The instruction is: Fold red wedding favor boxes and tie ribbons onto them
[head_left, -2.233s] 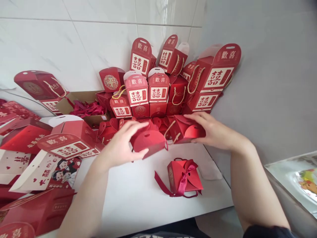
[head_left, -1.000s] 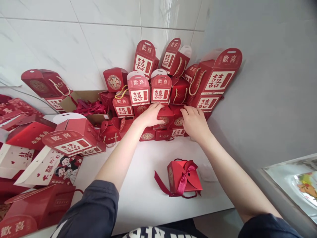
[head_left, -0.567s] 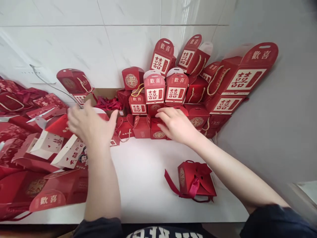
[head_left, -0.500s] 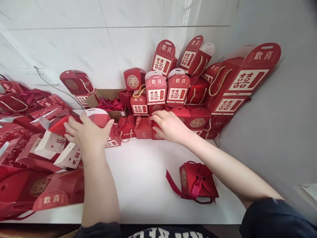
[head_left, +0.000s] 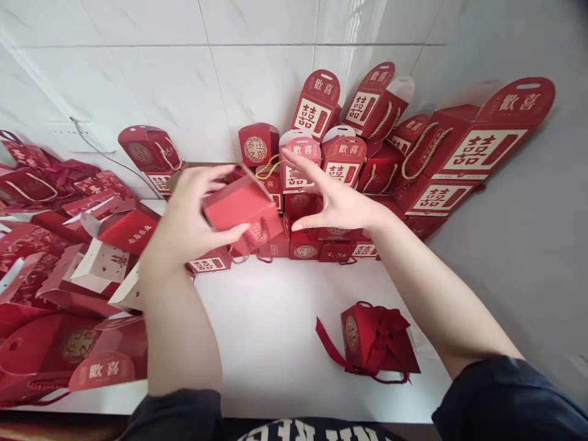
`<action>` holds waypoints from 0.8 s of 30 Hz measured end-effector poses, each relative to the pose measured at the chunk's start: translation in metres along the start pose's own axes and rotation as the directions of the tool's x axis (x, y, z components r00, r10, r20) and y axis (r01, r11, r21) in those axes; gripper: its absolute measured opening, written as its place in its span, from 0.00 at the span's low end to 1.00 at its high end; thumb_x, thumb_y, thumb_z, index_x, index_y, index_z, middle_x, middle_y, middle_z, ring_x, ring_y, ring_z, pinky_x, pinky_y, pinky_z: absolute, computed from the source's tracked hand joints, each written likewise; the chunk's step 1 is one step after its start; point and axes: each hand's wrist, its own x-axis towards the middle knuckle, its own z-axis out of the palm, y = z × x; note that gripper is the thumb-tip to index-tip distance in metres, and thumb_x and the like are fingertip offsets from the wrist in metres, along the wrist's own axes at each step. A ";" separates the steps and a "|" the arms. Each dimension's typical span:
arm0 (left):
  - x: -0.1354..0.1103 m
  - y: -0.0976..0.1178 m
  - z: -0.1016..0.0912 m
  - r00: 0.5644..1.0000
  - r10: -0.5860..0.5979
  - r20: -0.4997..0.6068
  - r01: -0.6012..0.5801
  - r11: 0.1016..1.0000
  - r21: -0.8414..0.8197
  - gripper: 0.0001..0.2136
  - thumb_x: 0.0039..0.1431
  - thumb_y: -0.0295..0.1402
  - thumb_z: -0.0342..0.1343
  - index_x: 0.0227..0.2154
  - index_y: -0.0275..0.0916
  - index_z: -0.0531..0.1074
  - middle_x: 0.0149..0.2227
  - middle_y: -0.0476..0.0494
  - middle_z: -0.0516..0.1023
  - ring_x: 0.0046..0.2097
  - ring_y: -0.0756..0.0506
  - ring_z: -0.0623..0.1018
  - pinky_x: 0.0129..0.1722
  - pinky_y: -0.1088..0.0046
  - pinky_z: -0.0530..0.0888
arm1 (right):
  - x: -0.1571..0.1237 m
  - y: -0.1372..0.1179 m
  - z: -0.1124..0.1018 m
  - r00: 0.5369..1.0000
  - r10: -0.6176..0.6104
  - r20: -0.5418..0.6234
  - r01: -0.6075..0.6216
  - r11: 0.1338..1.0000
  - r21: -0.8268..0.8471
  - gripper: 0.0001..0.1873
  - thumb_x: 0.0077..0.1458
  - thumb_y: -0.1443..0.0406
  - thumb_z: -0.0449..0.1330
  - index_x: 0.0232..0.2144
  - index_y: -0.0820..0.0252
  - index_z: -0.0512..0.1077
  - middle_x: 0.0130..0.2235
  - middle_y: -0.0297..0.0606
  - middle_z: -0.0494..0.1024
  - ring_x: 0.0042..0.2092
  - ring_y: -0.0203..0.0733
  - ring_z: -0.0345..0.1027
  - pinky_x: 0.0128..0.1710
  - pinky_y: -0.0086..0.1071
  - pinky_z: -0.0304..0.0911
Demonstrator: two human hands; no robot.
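Note:
My left hand [head_left: 186, 214] grips a small red gift box [head_left: 245, 211] by its left side, thumb in front and fingers over the top. The box is tilted in the air before the stacked boxes and slightly blurred. To its right, my right hand [head_left: 333, 196] is open, fingers spread and thumb apart, with nothing in it. It hovers before a red gift box with a white label [head_left: 301, 174] in the stack. Nearer to me on the white table [head_left: 266, 343] sits a red box with a ribbon bow [head_left: 379, 340], one ribbon tail trailing left.
A heap of folded and part-open red boxes [head_left: 103, 269] covers the left side. Stacked boxes [head_left: 473, 153] with rope handles line the back and right, against the tiled wall [head_left: 261, 79]. A grey cable [head_left: 110, 162] runs down from a wall socket.
My left hand has moved right from the left heap and now holds a small red box. My right hand has lifted off the stacked boxes, moved right and spread open.

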 end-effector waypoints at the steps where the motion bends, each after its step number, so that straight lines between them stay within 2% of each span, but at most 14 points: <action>1: 0.013 0.000 0.010 0.996 0.078 0.036 -0.076 0.996 -0.052 0.37 0.46 0.40 0.66 0.61 0.45 0.60 0.60 0.45 0.63 0.57 0.38 0.72 0.59 0.61 0.71 | 0.001 0.002 0.000 1.000 -0.010 0.018 0.009 1.000 0.020 0.54 0.52 0.51 0.66 0.69 0.56 0.39 0.70 0.45 0.48 0.69 0.55 0.44 0.65 0.51 0.51; 3: 0.035 -0.002 0.031 0.976 0.201 0.081 -0.190 0.973 -0.131 0.35 0.47 0.37 0.65 0.60 0.43 0.62 0.58 0.43 0.65 0.56 0.39 0.72 0.59 0.61 0.71 | 0.002 0.010 0.003 0.999 -0.036 0.000 0.036 0.998 0.058 0.54 0.52 0.49 0.65 0.69 0.55 0.41 0.70 0.45 0.48 0.69 0.56 0.44 0.66 0.53 0.49; 6: 0.058 -0.005 0.059 0.937 0.337 0.094 -0.304 0.918 -0.253 0.33 0.47 0.34 0.65 0.58 0.41 0.64 0.57 0.40 0.66 0.55 0.41 0.73 0.58 0.60 0.70 | 0.001 0.030 0.011 0.992 -0.068 -0.104 0.078 0.993 0.094 0.53 0.50 0.49 0.67 0.69 0.54 0.45 0.69 0.45 0.51 0.69 0.57 0.45 0.67 0.53 0.46; 9: 0.068 -0.005 0.078 0.899 0.425 0.103 -0.363 0.856 -0.367 0.33 0.46 0.33 0.66 0.57 0.40 0.64 0.56 0.38 0.67 0.55 0.40 0.72 0.58 0.60 0.70 | -0.002 0.049 0.013 0.989 -0.085 -0.125 0.097 0.990 0.098 0.55 0.45 0.49 0.70 0.68 0.53 0.47 0.69 0.46 0.53 0.68 0.57 0.48 0.67 0.54 0.46; 11: 0.069 -0.007 0.093 0.890 0.446 0.090 -0.377 0.834 -0.404 0.33 0.47 0.35 0.65 0.57 0.40 0.63 0.58 0.37 0.67 0.58 0.39 0.70 0.59 0.59 0.69 | -0.006 0.057 0.012 0.992 -0.068 -0.108 0.077 0.993 0.086 0.55 0.44 0.48 0.71 0.67 0.52 0.49 0.67 0.46 0.56 0.67 0.57 0.50 0.66 0.55 0.48; 13: 0.067 -0.013 0.111 0.916 0.400 -0.016 -0.365 0.819 -0.442 0.31 0.54 0.37 0.60 0.60 0.41 0.59 0.61 0.37 0.64 0.63 0.39 0.66 0.61 0.60 0.67 | -0.010 0.062 0.012 0.994 -0.017 -0.104 0.024 0.998 0.064 0.54 0.44 0.49 0.71 0.67 0.52 0.51 0.65 0.47 0.59 0.65 0.57 0.53 0.64 0.56 0.50; 15: 0.060 -0.024 0.133 0.954 0.244 -0.172 -0.297 0.827 -0.477 0.27 0.62 0.35 0.48 0.63 0.41 0.53 0.64 0.37 0.62 0.65 0.42 0.63 0.62 0.61 0.65 | -0.014 0.064 0.012 0.992 0.039 -0.118 -0.034 0.998 0.044 0.53 0.44 0.48 0.70 0.67 0.51 0.51 0.63 0.47 0.61 0.63 0.57 0.55 0.63 0.56 0.51; 16: 0.055 -0.030 0.143 0.966 0.134 -0.220 -0.225 0.855 -0.468 0.25 0.64 0.32 0.42 0.63 0.40 0.53 0.63 0.38 0.63 0.64 0.43 0.64 0.62 0.62 0.65 | -0.016 0.065 0.013 0.990 0.062 -0.124 -0.057 0.998 0.039 0.53 0.45 0.48 0.70 0.66 0.51 0.51 0.63 0.47 0.61 0.63 0.57 0.56 0.63 0.56 0.52; 17: 0.049 -0.036 0.153 0.977 0.043 -0.207 -0.128 0.900 -0.417 0.23 0.64 0.30 0.39 0.62 0.39 0.55 0.62 0.38 0.65 0.63 0.43 0.66 0.61 0.62 0.66 | -0.018 0.066 0.013 0.989 0.078 -0.127 -0.074 0.997 0.037 0.52 0.45 0.48 0.69 0.66 0.50 0.52 0.62 0.47 0.62 0.62 0.57 0.57 0.63 0.56 0.52; 19: 0.035 -0.045 0.168 0.996 -0.059 -0.072 0.042 0.974 -0.222 0.22 0.63 0.27 0.39 0.59 0.38 0.62 0.58 0.39 0.70 0.60 0.43 0.70 0.60 0.61 0.67 | -0.023 0.069 0.013 0.989 0.093 -0.114 -0.091 0.995 0.030 0.49 0.46 0.47 0.69 0.66 0.49 0.54 0.60 0.46 0.63 0.61 0.56 0.58 0.62 0.56 0.53; 21: 0.022 -0.049 0.176 0.993 -0.091 0.072 0.094 0.994 -0.050 0.21 0.62 0.28 0.41 0.57 0.39 0.66 0.57 0.40 0.73 0.59 0.41 0.71 0.61 0.59 0.65 | -0.026 0.071 0.013 0.991 0.096 -0.090 -0.095 0.995 0.018 0.47 0.47 0.46 0.68 0.65 0.47 0.56 0.58 0.45 0.63 0.59 0.56 0.59 0.61 0.56 0.54; 24: 0.008 -0.048 0.179 0.985 -0.099 0.140 0.096 0.995 0.032 0.21 0.64 0.30 0.43 0.58 0.41 0.65 0.58 0.40 0.72 0.61 0.39 0.69 0.65 0.50 0.58 | -0.030 0.075 0.013 0.995 0.086 -0.052 -0.086 0.996 -0.004 0.43 0.48 0.47 0.67 0.63 0.47 0.60 0.55 0.43 0.64 0.58 0.54 0.60 0.60 0.55 0.55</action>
